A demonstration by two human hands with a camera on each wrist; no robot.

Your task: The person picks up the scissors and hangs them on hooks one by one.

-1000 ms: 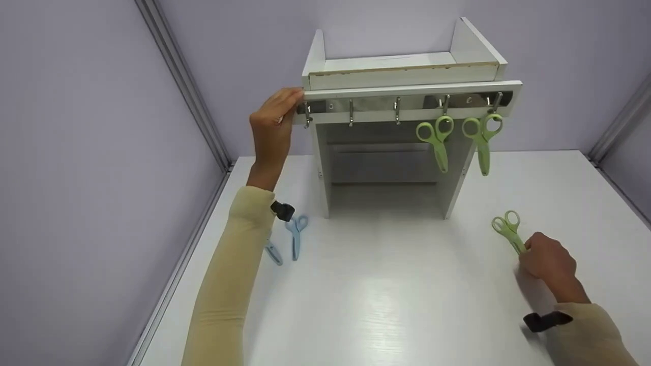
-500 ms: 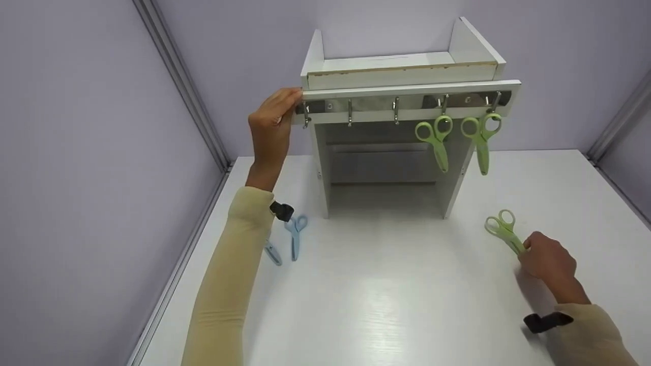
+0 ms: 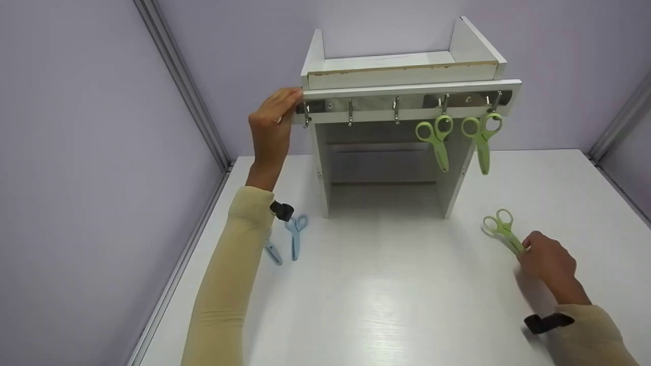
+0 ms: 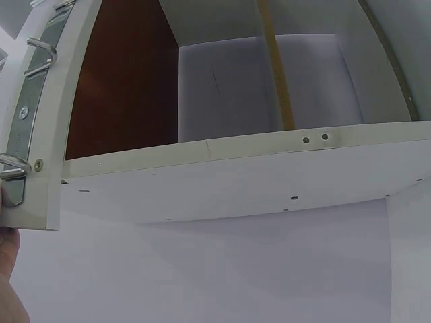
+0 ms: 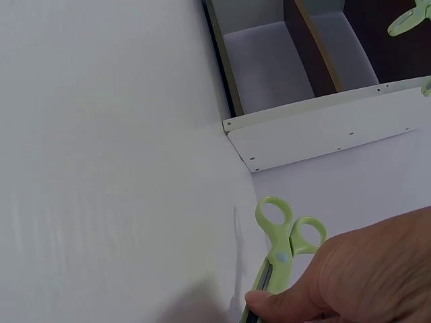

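My left hand (image 3: 272, 122) is raised, fingers curled on the left end of the hook rail (image 3: 407, 104). On the table (image 3: 386, 305) at right lie light-green scissors (image 3: 501, 231), handles away from me; my right hand (image 3: 546, 259) pinches their blades. My right-wrist view shows the thumb on them.

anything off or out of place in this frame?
Nothing damaged or spilled. Two green scissors hang on the rack's right hooks; three hooks are bare. Loose on the table: two blue scissors by the left sleeve, and a third green pair that the right hand grips by its blades.
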